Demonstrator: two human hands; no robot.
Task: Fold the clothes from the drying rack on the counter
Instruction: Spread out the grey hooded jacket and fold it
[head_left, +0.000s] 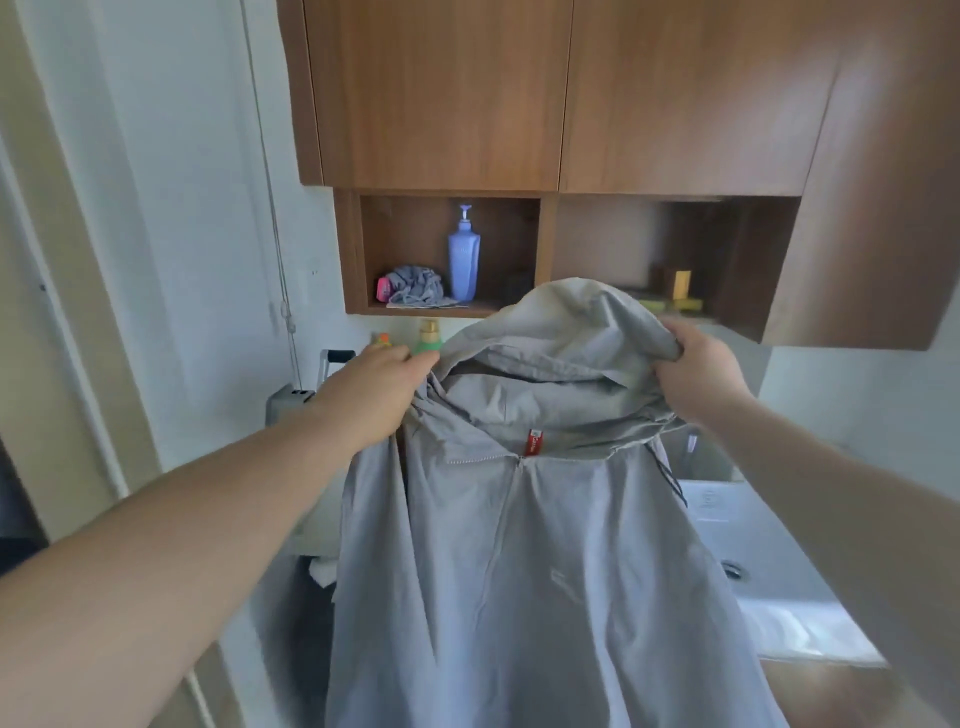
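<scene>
- 2 hands up in front of us, both on 1 grey hooded jacket (545, 571), held in the air betw. us & the wall shelf.
- Far left: white wall w/ a thin cord (275, 218) running down it; lower down, a pale appliance w/ a dark handle (337, 358), partly behind our left arm.
- Our left hand (379, 395) grips the jacket at its left shoulder, by the hood edge; fingers curled round the cloth.
- Behind that hand: 2 bottle tops, 1 orange (383, 340), 1 green w/ a gold cap (429, 338).
- Open shelf cubby (363, 249) under the wood cabinets holds a pink item, a bunched grey cloth (415, 286) & a blue pump bottle (464, 260).
- Jacket hangs front-facing, zip (498, 530) down the middle, red tag (535, 442) at the collar, hood flopped open on top.
- Our right hand (696, 369) pinches the hood's right side, fabric bunched in the fist.
- Right cubby: yellow block (682, 285), blurry.
- Lower right: white counter (789, 613) w/ sink, below & behind the jacket.
</scene>
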